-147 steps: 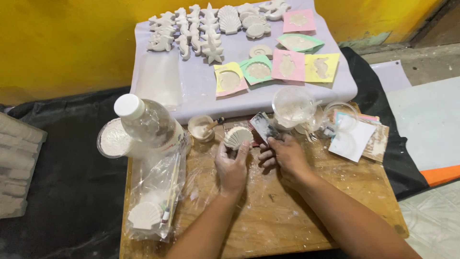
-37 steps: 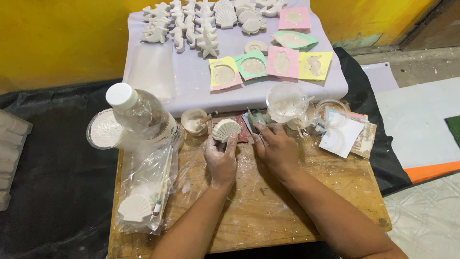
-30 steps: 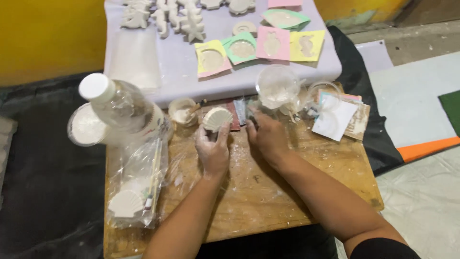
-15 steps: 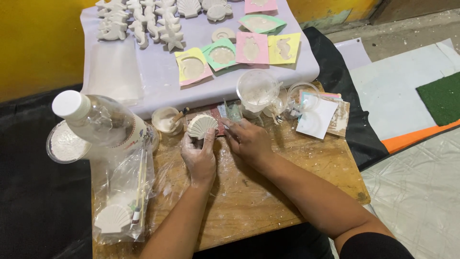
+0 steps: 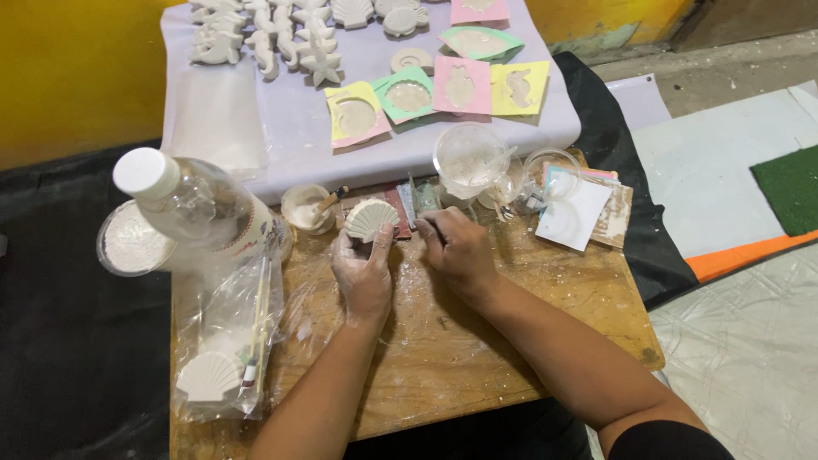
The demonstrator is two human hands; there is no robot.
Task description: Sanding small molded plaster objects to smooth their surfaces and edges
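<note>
Left hand [image 5: 364, 274] grips a white plaster shell [image 5: 371, 219] upright near the wooden tabletop's [image 5: 477, 358] far edge, while right hand [image 5: 457, 249], just beside, is closed on a thin tool [image 5: 412, 207].

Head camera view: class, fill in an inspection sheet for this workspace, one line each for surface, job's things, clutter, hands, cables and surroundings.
Surface: wooden table, dusted white.
Job's things: white shell cast; coloured moulds on the lilac board.
Clutter: clear bottle, plastic cups, bagged shell, papers.
Hands: left hand grips the shell cast; right hand holds a thin tool, unclear.
Cables: nothing seen.
Surroundings: yellow wall, black sheet.
</note>
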